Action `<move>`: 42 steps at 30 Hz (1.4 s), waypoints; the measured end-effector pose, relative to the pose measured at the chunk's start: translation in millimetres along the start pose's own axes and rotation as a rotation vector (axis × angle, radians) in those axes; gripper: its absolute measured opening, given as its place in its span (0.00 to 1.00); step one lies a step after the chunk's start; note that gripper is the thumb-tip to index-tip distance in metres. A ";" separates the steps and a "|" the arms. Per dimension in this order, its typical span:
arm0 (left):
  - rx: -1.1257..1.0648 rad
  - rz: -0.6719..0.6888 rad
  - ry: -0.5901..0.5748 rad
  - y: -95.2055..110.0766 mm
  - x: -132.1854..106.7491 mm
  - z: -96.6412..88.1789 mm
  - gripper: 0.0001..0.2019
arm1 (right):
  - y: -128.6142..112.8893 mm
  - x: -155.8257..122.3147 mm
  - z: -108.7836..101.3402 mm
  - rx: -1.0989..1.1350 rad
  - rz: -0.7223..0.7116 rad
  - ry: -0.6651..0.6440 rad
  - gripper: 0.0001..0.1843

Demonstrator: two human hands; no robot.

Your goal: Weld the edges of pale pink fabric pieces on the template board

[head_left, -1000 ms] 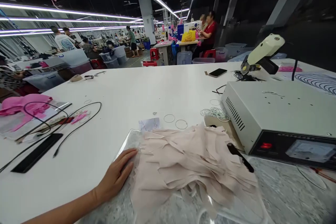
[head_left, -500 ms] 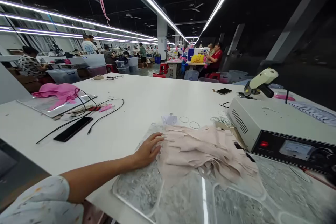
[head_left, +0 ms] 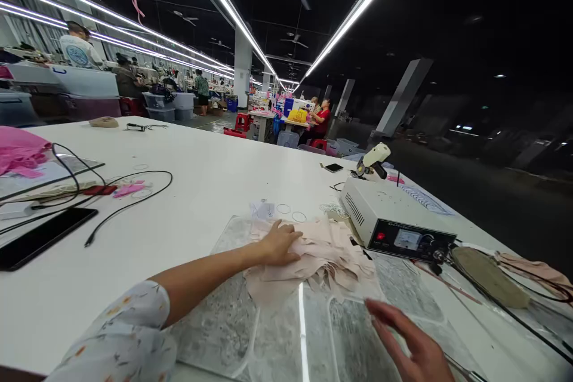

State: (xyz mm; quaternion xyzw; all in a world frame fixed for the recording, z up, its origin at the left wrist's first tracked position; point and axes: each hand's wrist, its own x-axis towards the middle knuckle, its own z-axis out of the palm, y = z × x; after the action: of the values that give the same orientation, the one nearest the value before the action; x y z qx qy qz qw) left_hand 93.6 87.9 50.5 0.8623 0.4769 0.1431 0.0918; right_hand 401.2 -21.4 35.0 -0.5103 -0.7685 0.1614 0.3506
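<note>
A loose pile of pale pink fabric pieces (head_left: 322,259) lies on a clear plastic sheet (head_left: 277,328) at the near edge of the white table (head_left: 215,185). My left hand (head_left: 280,243) rests flat on the pile's left side, fingers stretched out and open. My right hand (head_left: 409,343) hovers low over the plastic sheet in front of the pile, fingers spread, holding nothing.
A grey machine box (head_left: 389,221) with a red light sits right of the pile, a cream handheld tool (head_left: 373,158) behind it. Thin rings (head_left: 290,213) lie beyond the pile. A black phone (head_left: 40,237), cables (head_left: 125,197) and pink fabric (head_left: 18,149) are at the left. People work at distant tables.
My view has pulled back and turned right. My left hand slid from the pile's edge onto the fabric. My right hand has come into view at the lower right.
</note>
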 end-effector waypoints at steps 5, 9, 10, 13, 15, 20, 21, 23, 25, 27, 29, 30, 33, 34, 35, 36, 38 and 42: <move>0.071 0.099 -0.033 16.9 -29.9 8.0 0.07 | 2.7 90.8 39.2 -0.248 -0.350 0.099 0.23; 0.119 0.231 0.092 13.3 -44.1 11.6 0.11 | 22.4 99.8 60.5 -0.378 -0.574 -0.013 0.22; 0.118 0.249 0.108 10.0 -46.0 11.4 0.13 | 28.2 96.0 62.3 -0.384 -0.601 -0.032 0.20; 0.084 0.275 0.044 -1.7 -50.5 9.3 0.14 | 38.7 86.0 59.9 -0.354 -0.588 -0.068 0.17; 0.054 0.294 0.005 -8.1 -52.5 6.9 0.11 | 36.4 87.2 55.4 -0.295 -0.536 -0.074 0.15; -0.029 0.228 0.045 -8.1 -46.2 3.5 0.15 | 9.5 121.9 59.8 -0.153 -0.366 -0.040 0.16; -0.040 0.211 0.047 -5.6 -43.1 4.5 0.17 | 5.4 130.9 64.1 -0.154 -0.354 -0.046 0.19; -0.064 0.196 0.031 -0.2 -37.1 8.2 0.17 | 4.1 146.0 72.6 -0.155 -0.318 -0.062 0.20; -0.090 0.184 0.014 3.7 -33.2 12.1 0.15 | 13.7 154.1 75.9 -0.149 -0.252 -0.057 0.14; -0.113 0.172 0.013 5.0 -31.9 14.5 0.13 | 32.7 154.7 70.4 -0.147 -0.155 -0.013 0.14; -0.127 0.163 0.015 4.4 -32.1 14.4 0.14 | 55.2 149.7 57.4 -0.153 -0.041 0.061 0.16; -0.130 0.160 0.017 3.9 -32.0 13.7 0.14 | 65.2 145.9 49.6 -0.156 0.011 0.089 0.17; -0.100 0.130 0.036 2.3 -29.4 10.9 0.17 | 79.2 131.5 30.2 -0.140 0.101 0.147 0.21; -0.084 0.115 0.045 1.7 -27.8 10.3 0.18 | 77.0 126.3 27.1 -0.129 0.105 0.155 0.23; -0.070 0.098 0.052 1.0 -25.9 10.0 0.18 | 71.7 121.2 26.0 -0.115 0.095 0.151 0.24; -0.061 0.084 0.058 0.2 -23.9 10.1 0.17 | 63.8 116.4 27.1 -0.100 0.073 0.132 0.23; -0.053 0.061 0.065 -1.9 -20.3 11.0 0.13 | 44.7 108.9 34.1 -0.069 0.001 0.049 0.19; -0.058 0.038 0.085 -5.3 -16.1 12.7 0.08 | 19.1 104.3 52.8 -0.042 -0.099 -0.106 0.13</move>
State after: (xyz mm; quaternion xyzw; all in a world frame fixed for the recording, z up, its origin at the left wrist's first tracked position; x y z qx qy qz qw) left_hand 85.5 76.8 34.4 0.8613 0.4597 0.1952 0.0938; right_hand 352.6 86.2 25.4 -0.4695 -0.8137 0.1546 0.3060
